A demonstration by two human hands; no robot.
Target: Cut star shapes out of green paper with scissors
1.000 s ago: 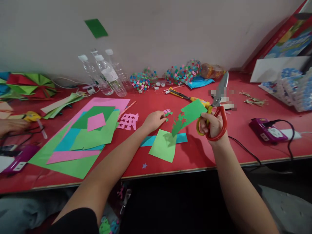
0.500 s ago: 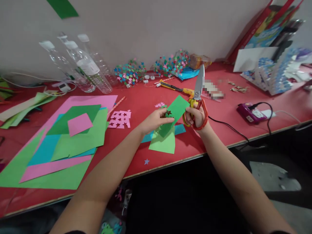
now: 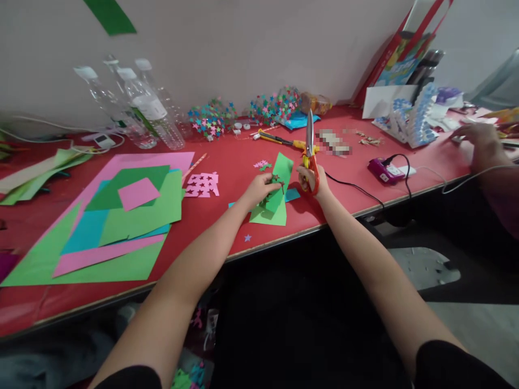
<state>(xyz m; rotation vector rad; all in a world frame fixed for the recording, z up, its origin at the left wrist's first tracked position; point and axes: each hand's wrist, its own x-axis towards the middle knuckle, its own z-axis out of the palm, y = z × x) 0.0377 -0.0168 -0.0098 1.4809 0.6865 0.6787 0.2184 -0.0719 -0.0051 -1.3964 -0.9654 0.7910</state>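
My left hand (image 3: pixel 261 189) is closed on a piece of green paper (image 3: pixel 281 175) with star-shaped holes, held raised and tilted over the table. In my right hand (image 3: pixel 314 179) are scissors (image 3: pixel 310 143) with red and yellow handles, their blades together and pointing up, apart from the paper. Beneath the green paper lie a light green sheet (image 3: pixel 270 217) and a blue strip (image 3: pixel 292 194). Small pink stars (image 3: pixel 263 163) sit just behind my left hand. A single lilac star (image 3: pixel 247 237) rests near the table's front edge.
Stacked coloured paper (image 3: pixel 154 232) and a punched pink sheet (image 3: pixel 203 184) lie left. Plastic bottles (image 3: pixel 152 108) and star-filled clear containers (image 3: pixel 211 119) stand along the wall. A glue gun (image 3: pixel 300 145), a purple power socket (image 3: pixel 385 171) and another person's hand (image 3: pixel 476 135) are right.
My right hand has drawn back from the green paper with the scissors, which it touched before. The paper is turned more upright in my left hand. Another person's hand has come into view at right.
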